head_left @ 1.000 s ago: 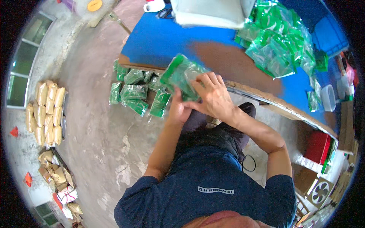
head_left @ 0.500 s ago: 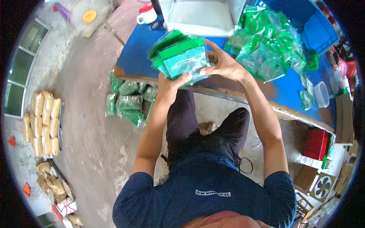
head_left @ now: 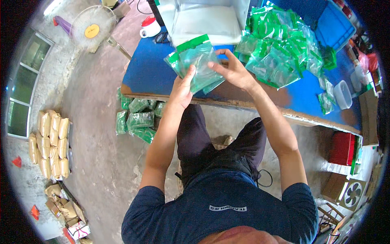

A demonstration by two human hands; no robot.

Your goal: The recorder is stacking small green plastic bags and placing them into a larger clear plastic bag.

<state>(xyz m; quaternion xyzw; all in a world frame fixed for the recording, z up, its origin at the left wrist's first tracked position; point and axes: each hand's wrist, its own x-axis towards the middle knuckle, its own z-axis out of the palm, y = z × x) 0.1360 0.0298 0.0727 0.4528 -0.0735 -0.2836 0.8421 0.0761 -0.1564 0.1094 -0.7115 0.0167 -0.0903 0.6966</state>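
My left hand [head_left: 183, 87] holds a fanned stack of flat clear plastic bags [head_left: 197, 67] with green top bands. Its thumb presses on the front of the stack, just over the table's near edge. At the stack's right side is my right hand [head_left: 237, 72], thumb over the front and index finger curved at the edge; its other fingers are partly hidden. A large heap of similar green-banded bags [head_left: 280, 44] lies on the blue table [head_left: 138, 69] to the right. Behind the stack stands a pale open metal bin or tray [head_left: 207, 24].
A white mug with a red top [head_left: 150, 28] stands at the table's far left. At right are a clear plastic tub [head_left: 343, 94] and a blue crate [head_left: 335, 30]. Green packets [head_left: 140, 119] lie on the floor below; a fan [head_left: 92, 30] and brown sacks [head_left: 54, 136] are farther left.
The bag stack has turned and tilted, its clear lower part now facing up more. My right thumb has moved up along the stack's right side. The whole view has shifted slightly.
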